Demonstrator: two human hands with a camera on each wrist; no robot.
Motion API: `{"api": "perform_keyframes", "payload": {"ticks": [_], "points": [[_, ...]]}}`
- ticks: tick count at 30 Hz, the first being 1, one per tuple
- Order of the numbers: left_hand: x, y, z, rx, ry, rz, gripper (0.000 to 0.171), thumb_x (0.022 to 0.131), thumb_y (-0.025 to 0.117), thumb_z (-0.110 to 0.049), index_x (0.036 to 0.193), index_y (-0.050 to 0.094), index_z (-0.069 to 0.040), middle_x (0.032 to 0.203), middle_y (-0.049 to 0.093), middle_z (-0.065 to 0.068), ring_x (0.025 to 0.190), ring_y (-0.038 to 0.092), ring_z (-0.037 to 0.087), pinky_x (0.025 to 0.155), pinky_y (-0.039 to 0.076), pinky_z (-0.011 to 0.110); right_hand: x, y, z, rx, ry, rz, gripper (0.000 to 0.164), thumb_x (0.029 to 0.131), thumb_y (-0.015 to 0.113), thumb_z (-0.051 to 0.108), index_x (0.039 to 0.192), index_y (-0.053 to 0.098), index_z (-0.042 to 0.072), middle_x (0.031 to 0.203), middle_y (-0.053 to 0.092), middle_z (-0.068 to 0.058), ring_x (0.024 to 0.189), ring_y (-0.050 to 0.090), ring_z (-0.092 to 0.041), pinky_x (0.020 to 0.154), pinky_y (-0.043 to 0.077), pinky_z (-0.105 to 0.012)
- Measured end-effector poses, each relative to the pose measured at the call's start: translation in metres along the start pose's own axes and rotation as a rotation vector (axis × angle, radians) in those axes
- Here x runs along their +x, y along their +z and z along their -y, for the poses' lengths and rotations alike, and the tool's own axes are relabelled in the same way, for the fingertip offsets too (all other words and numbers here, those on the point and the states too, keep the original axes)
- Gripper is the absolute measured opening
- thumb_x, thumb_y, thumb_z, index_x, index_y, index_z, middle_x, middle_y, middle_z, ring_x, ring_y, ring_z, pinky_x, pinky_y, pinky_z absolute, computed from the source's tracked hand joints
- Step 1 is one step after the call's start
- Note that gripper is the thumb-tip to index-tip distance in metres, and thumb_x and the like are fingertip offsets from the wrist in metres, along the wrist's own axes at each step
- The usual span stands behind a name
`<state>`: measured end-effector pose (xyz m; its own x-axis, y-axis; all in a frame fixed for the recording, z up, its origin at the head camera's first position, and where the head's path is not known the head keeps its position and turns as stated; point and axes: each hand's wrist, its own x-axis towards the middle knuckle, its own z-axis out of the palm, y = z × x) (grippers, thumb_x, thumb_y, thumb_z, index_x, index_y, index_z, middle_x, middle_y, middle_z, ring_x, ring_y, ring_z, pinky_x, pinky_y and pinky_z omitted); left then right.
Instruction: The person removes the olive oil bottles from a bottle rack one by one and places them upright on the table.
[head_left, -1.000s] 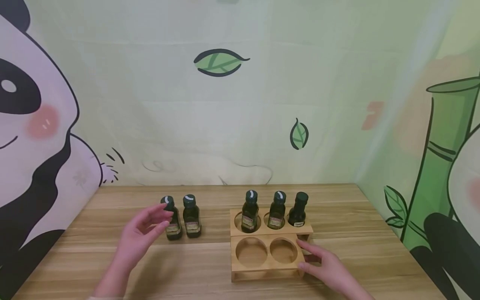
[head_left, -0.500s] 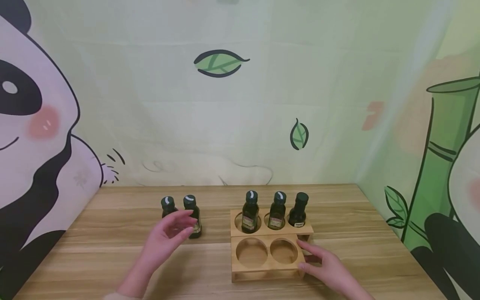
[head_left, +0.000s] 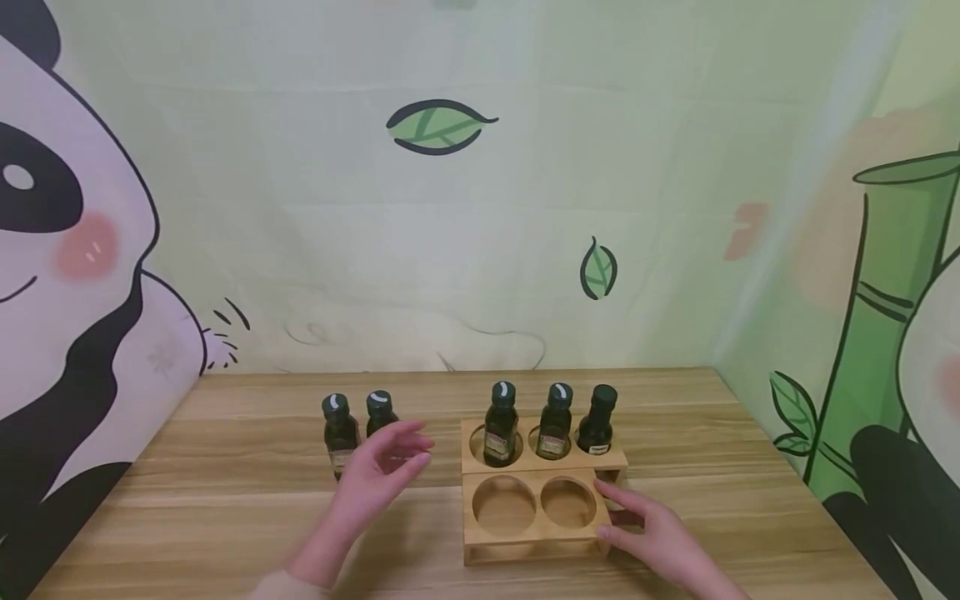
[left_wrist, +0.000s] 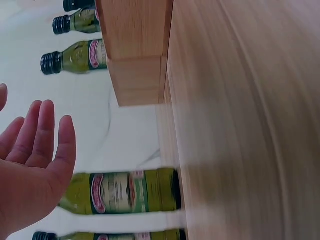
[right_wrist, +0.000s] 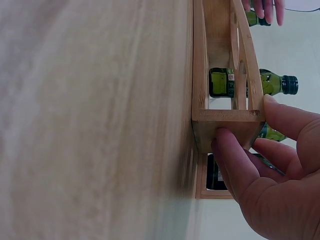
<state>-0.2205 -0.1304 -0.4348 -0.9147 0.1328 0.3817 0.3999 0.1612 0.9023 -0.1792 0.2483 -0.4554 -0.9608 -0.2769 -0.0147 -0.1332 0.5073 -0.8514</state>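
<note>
A two-step wooden rack point(head_left: 537, 533) stands on the table, and my right hand point(head_left: 652, 533) grips its right end. In the right wrist view the thumb point(right_wrist: 285, 117) lies on the rack's upper edge, with fingers against the end panel. Three dark green bottles fill the back row: a left one point(head_left: 500, 429), a middle one point(head_left: 555, 425) and a right one point(head_left: 597, 429). Both front holes are empty. My left hand point(head_left: 378, 471) hovers, holding nothing, left of the rack. Behind it stand two labelled bottles, one point(head_left: 341, 429) partly covered and another point(head_left: 381, 407) mostly covered.
The wood-grain table point(head_left: 247, 467) runs back to a cloth backdrop point(head_left: 337, 208) printed with pandas, leaves and bamboo. Bare table top lies between the two loose bottles and the rack.
My left hand has moved right, passing in front of the two loose bottles toward the rack. My right hand, the rack and all the bottles have stayed where they were.
</note>
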Motion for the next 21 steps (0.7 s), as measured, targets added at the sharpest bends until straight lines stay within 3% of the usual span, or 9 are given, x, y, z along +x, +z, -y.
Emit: {"api": "perform_keyframes", "payload": {"ticks": [6, 12, 21], "points": [[0.007, 0.017, 0.001, -0.031, -0.028, 0.033, 0.041, 0.086, 0.076, -0.006, 0.125, 0.063, -0.003, 0.107, 0.071, 0.012, 0.097, 0.068, 0.024, 0.085, 0.055, 0.031, 0.0, 0.0, -0.001, 0.002, -0.003, 0.0, 0.067, 0.088, 0.077, 0.026, 0.142, 0.05, -0.002, 0.143, 0.046, -0.029, 0.108, 0.063, -0.034, 0.083, 0.052, -0.025], [0.016, 0.03, 0.002, 0.01, -0.025, 0.085, 0.044, 0.087, 0.075, -0.009, 0.129, 0.062, -0.005, 0.109, 0.071, 0.011, 0.1, 0.067, 0.024, 0.085, 0.055, 0.031, 0.0, 0.0, -0.001, 0.011, -0.006, -0.002, 0.067, 0.088, 0.077, 0.025, 0.142, 0.05, -0.003, 0.143, 0.046, -0.03, 0.108, 0.063, -0.035, 0.082, 0.052, -0.025], [0.036, 0.038, -0.01, 0.065, -0.005, 0.11, 0.044, 0.089, 0.074, -0.012, 0.13, 0.061, -0.005, 0.109, 0.071, 0.009, 0.099, 0.066, 0.022, 0.085, 0.055, 0.032, 0.0, 0.001, 0.0, 0.023, 0.002, -0.002, 0.067, 0.088, 0.077, 0.025, 0.142, 0.05, -0.003, 0.144, 0.045, -0.03, 0.109, 0.063, -0.035, 0.083, 0.054, -0.027]]}}
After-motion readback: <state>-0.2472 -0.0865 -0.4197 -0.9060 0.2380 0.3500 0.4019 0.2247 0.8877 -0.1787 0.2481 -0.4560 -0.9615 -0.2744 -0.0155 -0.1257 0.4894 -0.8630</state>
